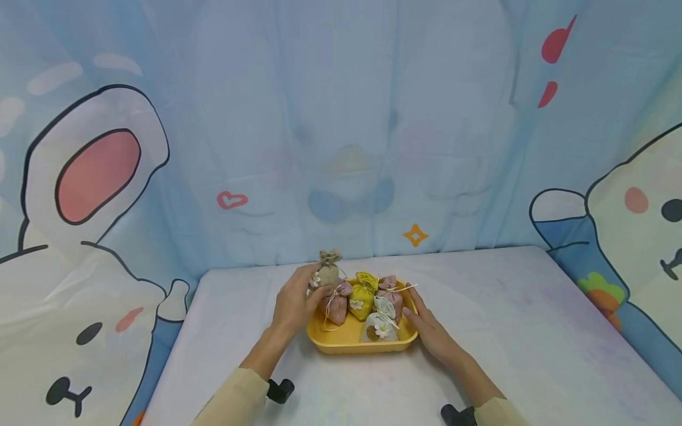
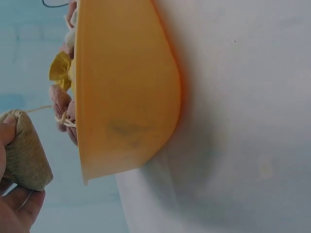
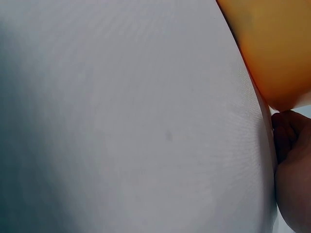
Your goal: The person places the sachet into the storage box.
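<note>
My left hand (image 1: 296, 299) holds a greenish-beige drawstring sachet (image 1: 327, 273) above the left end of a yellow plastic tray (image 1: 362, 349). The sachet has a gathered top and small white flowers; in the left wrist view its plain cloth base (image 2: 28, 155) shows between thumb and fingers. In the tray sit a dusty-pink sachet (image 1: 335, 309), a yellow sachet (image 1: 362, 299), another pink sachet (image 1: 391, 293) and a whitish sachet (image 1: 380, 328) with a flower. My right hand (image 1: 434, 334) grips the tray's right side, thumb over the rim, with lower fingers (image 3: 286, 127) by its outer wall.
The tray stands on a white-covered table (image 1: 506, 319). Behind it hangs a light-blue curtain (image 1: 341, 118) printed with cartoon animals, close to the table's back edge. Black wrist mounts (image 1: 280, 390) sit at both sleeves.
</note>
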A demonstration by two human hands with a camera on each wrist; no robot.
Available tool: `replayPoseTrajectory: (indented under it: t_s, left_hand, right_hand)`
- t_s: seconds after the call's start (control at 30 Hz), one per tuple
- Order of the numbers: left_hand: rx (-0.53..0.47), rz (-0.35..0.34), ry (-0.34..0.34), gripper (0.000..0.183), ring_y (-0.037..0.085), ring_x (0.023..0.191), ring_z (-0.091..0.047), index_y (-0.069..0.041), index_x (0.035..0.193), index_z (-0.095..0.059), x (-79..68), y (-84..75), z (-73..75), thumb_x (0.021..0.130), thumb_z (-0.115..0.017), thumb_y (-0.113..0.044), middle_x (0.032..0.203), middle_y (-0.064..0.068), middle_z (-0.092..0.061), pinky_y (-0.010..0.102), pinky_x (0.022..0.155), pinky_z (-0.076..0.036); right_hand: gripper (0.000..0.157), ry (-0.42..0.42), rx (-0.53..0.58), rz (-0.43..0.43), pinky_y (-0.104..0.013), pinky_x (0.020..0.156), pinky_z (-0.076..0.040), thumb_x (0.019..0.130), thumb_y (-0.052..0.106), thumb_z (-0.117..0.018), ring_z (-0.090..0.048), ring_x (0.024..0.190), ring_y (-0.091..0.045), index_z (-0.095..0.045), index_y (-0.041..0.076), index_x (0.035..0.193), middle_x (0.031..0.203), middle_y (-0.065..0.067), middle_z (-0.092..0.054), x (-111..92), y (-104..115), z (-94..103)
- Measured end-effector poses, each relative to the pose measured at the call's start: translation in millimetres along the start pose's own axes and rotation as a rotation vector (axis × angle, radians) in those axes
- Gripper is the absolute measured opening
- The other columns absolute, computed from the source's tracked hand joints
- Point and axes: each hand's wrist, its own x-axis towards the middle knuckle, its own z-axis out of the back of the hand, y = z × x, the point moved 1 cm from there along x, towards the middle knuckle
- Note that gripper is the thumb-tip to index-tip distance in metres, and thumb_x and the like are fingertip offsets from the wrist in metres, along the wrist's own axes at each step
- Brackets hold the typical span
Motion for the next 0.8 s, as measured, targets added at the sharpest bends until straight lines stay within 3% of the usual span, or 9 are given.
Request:
replayPoseTrajectory:
  t_s: [0.2, 0.63, 0.8]
  left_hand:
    - [0.003, -0.003, 0.041, 0.049, 0.025, 0.13, -0.063, -0.015, 0.141, -0.061, -7.2, -3.3, -1.4, 0.097, -0.075, -0.031, 0.141, 0.005, -0.065, 0.043, 0.106, -0.055]
    - [0.029, -0.098, 0.072, 0.048, 0.021, 0.12, -0.069, -0.014, 0.134, -0.066, -23.7, -5.5, -8.5, 0.092, -0.081, -0.032, 0.129, 0.003, -0.071, 0.038, 0.098, -0.059]
    - [0.018, -0.109, 0.138, 0.048, 0.019, 0.119, -0.069, -0.017, 0.132, -0.067, -27.3, -7.9, -10.3, 0.091, -0.081, -0.036, 0.129, 0.001, -0.071, 0.037, 0.098, -0.059]
  right_hand:
    - [0.076, -0.002, -0.006, -0.012, -0.073, 0.122, 0.0, 0.109, 0.059, -0.032, 0.004, 0.16, -0.048, 0.006, 0.03, 0.168, 0.177, -0.011, 0.005, -0.2, 0.9, 0.4]
    - [0.075, -0.003, -0.001, -0.004, -0.073, 0.122, 0.001, 0.11, 0.057, -0.033, 0.005, 0.16, -0.047, 0.005, 0.03, 0.168, 0.177, -0.009, 0.005, 0.0, -0.1, 0.2]
    - [0.075, -0.002, 0.007, 0.0, -0.073, 0.122, 0.002, 0.109, 0.058, -0.033, 0.006, 0.16, -0.046, 0.005, 0.031, 0.168, 0.177, -0.008, 0.006, -0.1, -0.7, -0.1]
